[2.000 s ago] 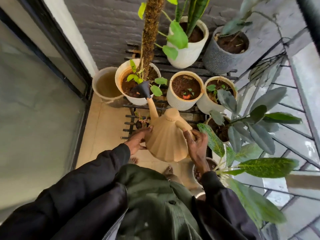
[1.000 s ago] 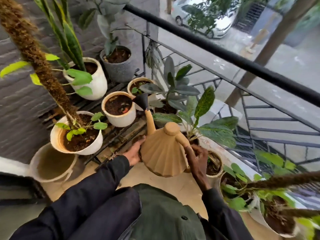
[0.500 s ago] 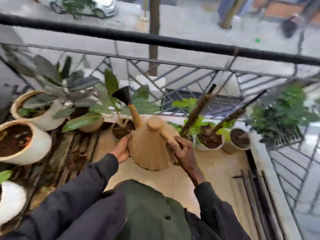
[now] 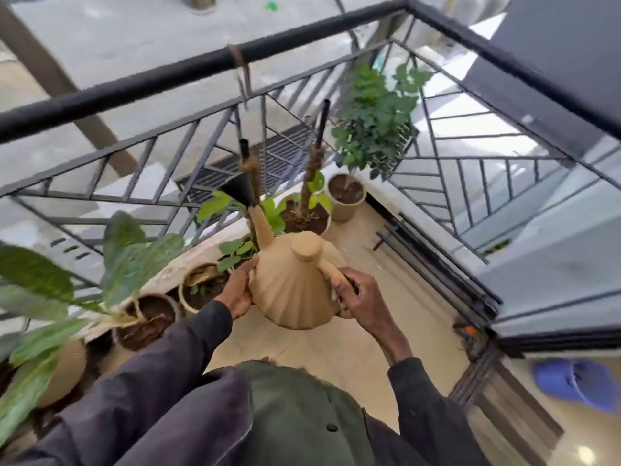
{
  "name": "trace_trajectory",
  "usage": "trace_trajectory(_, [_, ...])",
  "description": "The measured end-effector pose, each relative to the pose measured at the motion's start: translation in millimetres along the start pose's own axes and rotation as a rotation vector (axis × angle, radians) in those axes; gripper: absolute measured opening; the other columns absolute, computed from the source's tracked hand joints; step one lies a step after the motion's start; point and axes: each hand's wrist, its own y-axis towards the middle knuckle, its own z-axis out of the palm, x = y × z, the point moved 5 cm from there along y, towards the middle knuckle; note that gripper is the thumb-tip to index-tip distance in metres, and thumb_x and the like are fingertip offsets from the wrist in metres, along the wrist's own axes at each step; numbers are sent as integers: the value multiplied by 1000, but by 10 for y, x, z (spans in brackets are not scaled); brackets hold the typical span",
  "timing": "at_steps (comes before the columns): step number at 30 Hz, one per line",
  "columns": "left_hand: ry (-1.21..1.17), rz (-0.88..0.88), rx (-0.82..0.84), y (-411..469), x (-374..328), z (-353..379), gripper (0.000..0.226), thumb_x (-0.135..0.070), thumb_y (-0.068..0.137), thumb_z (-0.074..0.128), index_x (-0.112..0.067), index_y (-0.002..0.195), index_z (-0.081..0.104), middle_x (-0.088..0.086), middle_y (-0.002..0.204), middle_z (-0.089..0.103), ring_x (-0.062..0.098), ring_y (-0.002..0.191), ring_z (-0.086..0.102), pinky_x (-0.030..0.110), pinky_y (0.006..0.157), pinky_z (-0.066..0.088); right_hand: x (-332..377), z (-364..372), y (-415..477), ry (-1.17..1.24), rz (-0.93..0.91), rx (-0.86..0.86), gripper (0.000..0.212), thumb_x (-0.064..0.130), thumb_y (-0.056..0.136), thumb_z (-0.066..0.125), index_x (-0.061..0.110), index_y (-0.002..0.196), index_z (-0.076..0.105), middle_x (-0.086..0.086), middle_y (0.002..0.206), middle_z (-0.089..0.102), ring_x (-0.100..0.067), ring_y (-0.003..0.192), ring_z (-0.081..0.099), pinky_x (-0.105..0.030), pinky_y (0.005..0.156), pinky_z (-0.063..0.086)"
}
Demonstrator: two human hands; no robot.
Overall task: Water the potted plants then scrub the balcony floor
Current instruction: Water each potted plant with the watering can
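I hold a tan ribbed watering can [image 4: 295, 290] above the balcony floor [image 4: 336, 338]. My right hand [image 4: 361, 299] grips its handle. My left hand [image 4: 240, 289] presses flat against the can's left side. The black spout head [image 4: 238, 193] points up and away, over a white pot with a moss pole [image 4: 304, 218]. A beige pot with a leafy bush [image 4: 346, 196] stands in the far corner. Smaller pots [image 4: 201, 287] sit along the railing's base at the left, one with large green leaves [image 4: 134, 260].
A black metal railing [image 4: 161, 79] encloses the balcony ahead and to the right. Black rods [image 4: 420, 250] lie on the floor by the right edge. A glass sliding door [image 4: 554, 264] is at the right, with a blue shoe [image 4: 578, 381] inside.
The view has swung right from the plant rack by the wall to the balcony's far corner. The can travelled with me, both hands keeping their hold.
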Motion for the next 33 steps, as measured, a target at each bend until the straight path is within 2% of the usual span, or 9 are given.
trace_trajectory(3, [74,-25,61,164,-14,271,44,-47,100,60,-18,132,66,8,126,74,27,122,66,48,115,43,-96,-180,-103,17,54,-25,21,24,106,58,8,104,72,-6,84,70,-18,68,62,-43,62,55])
trace_trajectory(6, [129,-56,117,351,47,553,50,-52,98,61,-19,135,65,8,126,74,27,122,66,47,114,44,-214,-365,-160,29,101,15,21,22,107,56,7,111,70,-5,85,74,-17,64,61,-44,61,55])
trace_trajectory(11, [246,-105,90,518,141,1103,53,-55,95,63,-18,134,65,8,123,75,27,119,68,46,112,46,-512,-804,-204,-3,228,71,15,13,102,63,10,114,71,-2,93,79,-25,72,73,-40,77,61])
trace_trajectory(15, [272,-103,66,709,272,1586,51,-51,96,64,-19,134,63,8,127,72,26,118,66,46,111,47,-866,-1254,-126,-56,314,70,17,12,96,70,14,113,74,1,93,80,-14,82,77,-37,86,62])
trace_trajectory(20, [309,-73,49,1068,473,2321,44,-55,95,62,-25,128,66,4,127,72,25,121,63,46,114,43,-1375,-1962,91,-133,328,52,24,18,92,77,18,117,76,6,95,77,-5,88,72,-17,74,54])
trace_trajectory(23, [361,-75,26,1231,598,2793,52,-57,95,61,-25,136,61,4,134,64,26,127,56,51,120,34,-1623,-2389,207,-194,296,56,26,21,93,77,17,118,76,5,96,74,2,83,65,-13,67,45])
trace_trajectory(27, [320,-33,-22,1306,683,3613,21,-44,103,55,-28,103,69,-1,109,70,20,104,61,44,112,39,-1920,-3039,293,-209,288,59,21,17,93,77,16,114,76,16,86,66,12,75,58,-9,65,41])
trace_trajectory(30, [332,-34,-47,1483,807,3975,21,-43,103,56,-28,101,70,-4,105,71,17,98,61,39,100,44,-2136,-3468,415,-203,284,39,27,16,94,76,18,121,75,10,94,71,-1,85,65,-19,75,47])
trace_trajectory(33, [366,-91,-47,1791,863,4259,43,-53,94,63,-24,125,71,0,126,68,20,102,60,38,87,46,-2377,-3836,567,-214,298,6,26,17,94,75,15,119,75,-1,101,75,-17,94,68,-32,79,51])
